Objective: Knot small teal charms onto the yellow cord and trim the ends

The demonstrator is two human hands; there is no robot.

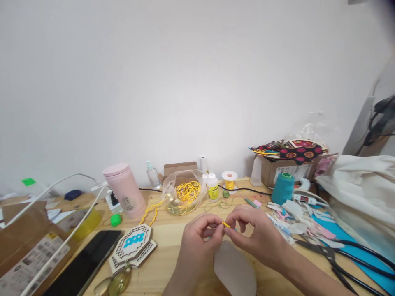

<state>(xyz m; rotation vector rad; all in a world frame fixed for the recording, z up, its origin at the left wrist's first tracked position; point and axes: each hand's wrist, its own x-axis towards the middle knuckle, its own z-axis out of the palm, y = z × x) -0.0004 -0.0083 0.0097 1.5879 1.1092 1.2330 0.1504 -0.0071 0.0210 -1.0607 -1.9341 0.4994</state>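
My left hand (pixel 199 236) and my right hand (pixel 254 232) meet over the front of the wooden table. Both pinch a short bit of yellow cord (pixel 226 224) between thumb and fingertips. Most of the cord is hidden by my fingers. Just below the hands is a pale grey, flat piece with rounded edges (pixel 235 269); I cannot tell whether it hangs from the cord or lies on the table. Left of my hands lie openwork octagonal plaques (pixel 132 242) with a blue pattern and a yellow cord loop (pixel 151 213).
Behind stand a plastic bag of yellow cord (pixel 188 191), a glue bottle (pixel 212 187) and a yellow spool (pixel 229 184). At right are a teal thread cone (pixel 283 189), scraps (pixel 293 209) and black-handled scissors (pixel 330 253). A pink tumbler (pixel 125 191) and phone (pixel 83 263) occupy the left.
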